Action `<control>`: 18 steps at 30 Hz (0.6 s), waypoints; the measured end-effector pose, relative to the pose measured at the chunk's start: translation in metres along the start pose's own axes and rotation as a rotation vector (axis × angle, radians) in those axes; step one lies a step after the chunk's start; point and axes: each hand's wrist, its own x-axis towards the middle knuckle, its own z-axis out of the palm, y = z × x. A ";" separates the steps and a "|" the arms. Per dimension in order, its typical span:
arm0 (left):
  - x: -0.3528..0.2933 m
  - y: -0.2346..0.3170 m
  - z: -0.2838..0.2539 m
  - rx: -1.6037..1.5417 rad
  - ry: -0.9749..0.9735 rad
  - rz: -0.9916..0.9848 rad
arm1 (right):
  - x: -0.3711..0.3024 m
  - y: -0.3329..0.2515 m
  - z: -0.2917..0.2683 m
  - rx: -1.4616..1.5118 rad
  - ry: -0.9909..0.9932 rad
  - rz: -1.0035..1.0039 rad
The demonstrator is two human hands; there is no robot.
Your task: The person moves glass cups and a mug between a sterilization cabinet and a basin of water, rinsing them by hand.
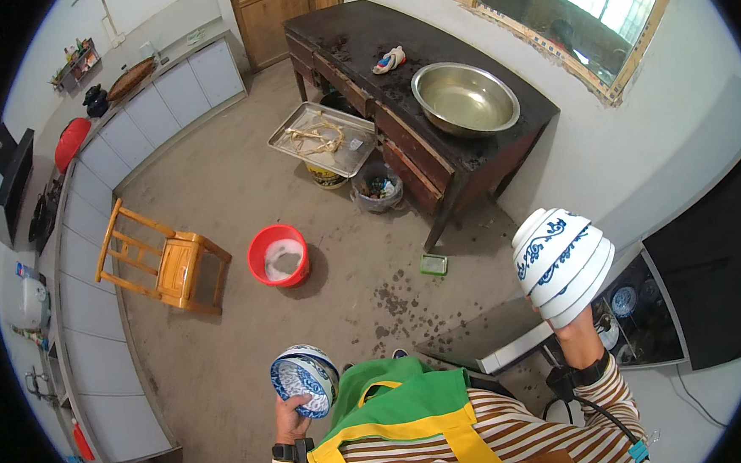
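My left hand [292, 416] is closed on the rim of a few nested blue-and-white bowls [299, 382], tilted so their patterned insides show, beside my green apron [397, 389]. At the right, my raised right hand [577, 336] grips a taller stack of white bowls [563, 262] with blue decoration on their outsides. Its fingers are mostly hidden by the bowls. Just beyond that hand stands an open cabinet [666, 319] with dishes inside, among them a blue-and-white dish [624, 301].
A dark wooden desk [342, 42] carries a metal basin [464, 98] and a cloth [389, 60]. Near it are a metal tray [296, 126] and a lined bin [377, 189]. A red bucket [278, 256] with suds and a wooden chair [177, 264] stand left. The cabinet's door [491, 334] juts out.
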 end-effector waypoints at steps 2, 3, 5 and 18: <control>0.009 -0.001 -0.004 0.008 -0.037 -0.045 | -0.012 -0.001 0.004 -0.039 0.062 -0.028; 0.012 0.000 -0.006 0.019 -0.036 -0.076 | -0.020 0.003 0.005 -0.057 0.102 -0.040; 0.021 0.005 -0.007 0.047 -0.034 -0.138 | -0.030 0.004 0.010 -0.093 0.168 -0.067; 0.058 -0.009 -0.016 -0.039 -0.217 -0.027 | -0.038 -0.001 0.019 -0.259 0.297 -0.167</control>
